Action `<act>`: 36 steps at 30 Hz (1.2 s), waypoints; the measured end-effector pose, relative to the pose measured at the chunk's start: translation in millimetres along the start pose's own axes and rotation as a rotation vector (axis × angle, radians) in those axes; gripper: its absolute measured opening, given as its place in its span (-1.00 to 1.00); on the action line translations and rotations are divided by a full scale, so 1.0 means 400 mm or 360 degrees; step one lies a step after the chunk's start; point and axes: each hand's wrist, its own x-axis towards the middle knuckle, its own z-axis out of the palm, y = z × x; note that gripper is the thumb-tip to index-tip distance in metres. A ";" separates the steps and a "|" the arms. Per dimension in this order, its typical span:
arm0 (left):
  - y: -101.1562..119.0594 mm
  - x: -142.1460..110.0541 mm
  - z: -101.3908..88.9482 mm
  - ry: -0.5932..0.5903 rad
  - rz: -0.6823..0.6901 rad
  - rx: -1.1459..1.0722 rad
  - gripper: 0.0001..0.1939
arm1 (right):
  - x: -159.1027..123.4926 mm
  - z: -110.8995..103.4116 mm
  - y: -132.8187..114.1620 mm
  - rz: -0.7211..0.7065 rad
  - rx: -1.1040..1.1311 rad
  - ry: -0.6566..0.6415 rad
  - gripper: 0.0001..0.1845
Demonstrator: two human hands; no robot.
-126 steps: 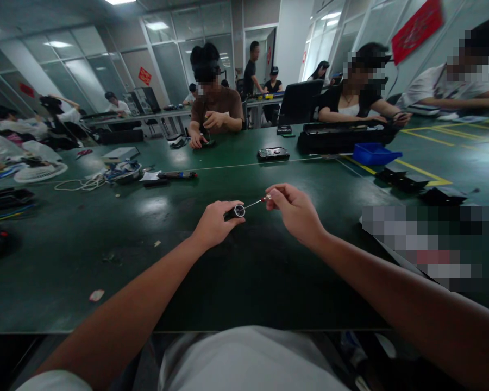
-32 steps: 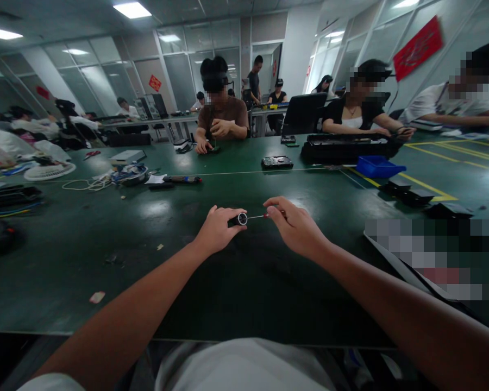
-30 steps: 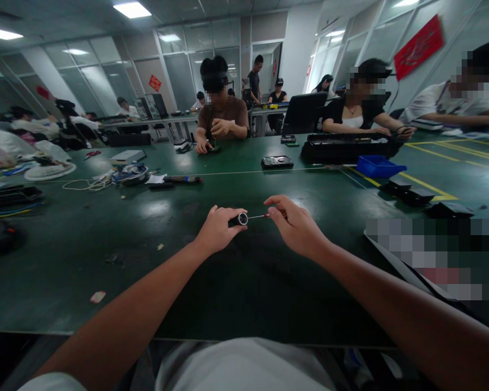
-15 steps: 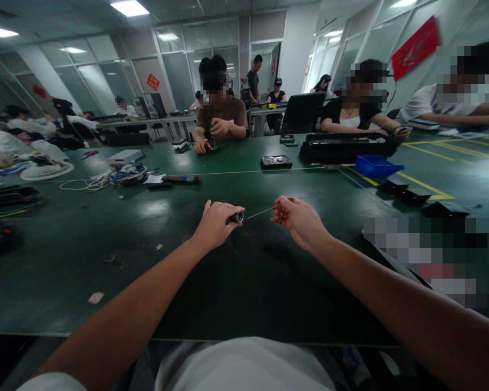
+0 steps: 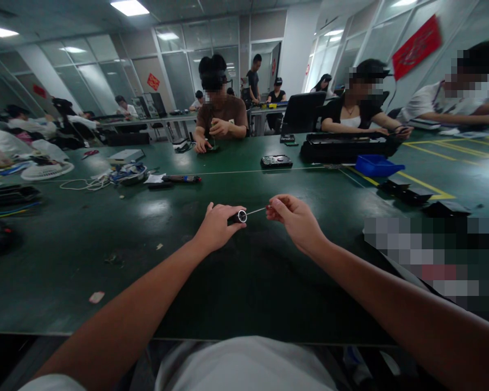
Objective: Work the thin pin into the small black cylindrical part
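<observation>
My left hand (image 5: 217,227) is closed around a short black cylinder (image 5: 239,217) with a bright ring at its open end, which faces me and slightly right. Pinched in the fingertips of my right hand (image 5: 296,221) is a thin metal rod (image 5: 256,211). The rod's far tip reaches the ringed opening of the cylinder; how deep it goes I cannot tell. My fingers hide the rod's other end. Both hands are held above the green table (image 5: 244,293).
Ahead lie a black pen-like tool (image 5: 183,178), a cable bundle (image 5: 128,174) and a hard drive-like part (image 5: 276,161). On the right are a blue bin (image 5: 378,165) and black brackets (image 5: 415,195). A co-worker (image 5: 222,117) sits opposite.
My right hand has moved slightly left, bringing the rod's tip from just outside the cylinder to its opening. My left hand has turned the ringed end a little more toward me.
</observation>
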 end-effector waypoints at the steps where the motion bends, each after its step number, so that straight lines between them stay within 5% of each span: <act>1: 0.001 0.000 0.000 -0.0002 -0.0009 -0.0005 -0.60 | -0.003 0.000 -0.005 -0.0020 -0.0055 -0.0004 -0.72; 11: -0.004 -0.003 0.005 0.0037 -0.0019 -0.0042 -0.60 | -0.019 -0.006 -0.051 -0.0116 -0.0554 0.0107 -0.72; 18: -0.008 -0.006 0.005 0.0017 0.0006 -0.0048 -0.59 | -0.022 -0.012 -0.044 -0.0224 -0.1048 0.0174 -0.49; 25: -0.009 -0.005 0.005 -0.0018 0.0009 -0.0032 -0.60 | -0.032 -0.005 -0.049 -0.0495 -0.0949 -0.0135 -0.88; 33: -0.011 -0.007 0.009 -0.0040 0.0045 -0.0046 -0.60 | -0.026 -0.012 -0.064 -0.0346 -0.1159 -0.0204 -0.64; 36: -0.012 -0.007 0.007 -0.0037 0.0027 -0.0037 -0.60 | -0.027 -0.009 -0.059 -0.0380 -0.1168 -0.0217 -0.70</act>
